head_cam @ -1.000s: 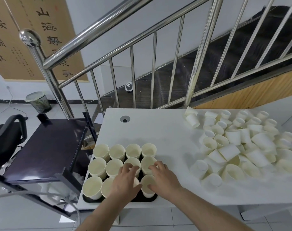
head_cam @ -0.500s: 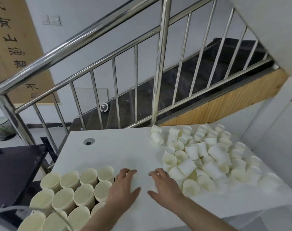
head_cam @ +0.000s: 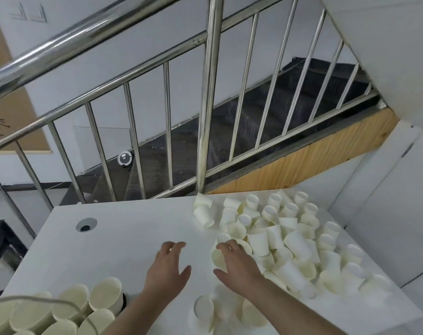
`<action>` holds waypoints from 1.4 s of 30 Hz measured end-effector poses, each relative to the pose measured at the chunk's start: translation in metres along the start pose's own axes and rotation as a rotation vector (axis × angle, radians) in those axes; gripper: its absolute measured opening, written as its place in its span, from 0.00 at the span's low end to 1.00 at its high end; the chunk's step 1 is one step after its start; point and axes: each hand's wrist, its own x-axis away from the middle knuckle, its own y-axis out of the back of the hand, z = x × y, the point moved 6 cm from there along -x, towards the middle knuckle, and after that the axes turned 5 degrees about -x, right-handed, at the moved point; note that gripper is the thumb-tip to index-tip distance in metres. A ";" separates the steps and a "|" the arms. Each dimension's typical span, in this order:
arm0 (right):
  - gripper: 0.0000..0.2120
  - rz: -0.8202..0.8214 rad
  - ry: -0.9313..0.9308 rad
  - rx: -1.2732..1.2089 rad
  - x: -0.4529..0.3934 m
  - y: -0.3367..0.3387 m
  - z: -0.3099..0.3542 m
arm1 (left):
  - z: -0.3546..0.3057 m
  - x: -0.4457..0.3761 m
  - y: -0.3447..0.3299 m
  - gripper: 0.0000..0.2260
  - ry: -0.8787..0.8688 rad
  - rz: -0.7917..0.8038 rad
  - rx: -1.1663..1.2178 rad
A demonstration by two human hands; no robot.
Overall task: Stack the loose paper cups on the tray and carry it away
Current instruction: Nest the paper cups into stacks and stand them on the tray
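Right hand [head_cam: 234, 262] over near edge of cup pile [head_cam: 290, 238], fingers spread, touching cup, not yet gripping. Left hand [head_cam: 168, 264] flat, fingers apart, on counter [head_cam: 123, 238]. Tray cups [head_cam: 68, 308] bottom left. Risk: sweep scatters light cups off counter edge; crushed rim jams stacking.

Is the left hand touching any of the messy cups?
Apart. The head view shows bare white table between the left hand and the loose cups.

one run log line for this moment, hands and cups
left hand: open above table | right hand: reaching loose cup pile, grasp unclear | tray cups: upright
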 end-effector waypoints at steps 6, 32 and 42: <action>0.28 0.049 -0.064 -0.023 -0.078 -0.008 -0.013 | 0.016 -0.061 -0.016 0.24 0.041 0.050 0.024; 0.30 0.099 -0.382 -0.207 -0.258 -0.074 -0.056 | 0.064 -0.155 -0.076 0.23 0.138 0.121 0.160; 0.34 0.173 -0.195 -0.579 -0.236 -0.065 -0.044 | 0.064 -0.174 -0.061 0.27 0.274 0.026 0.380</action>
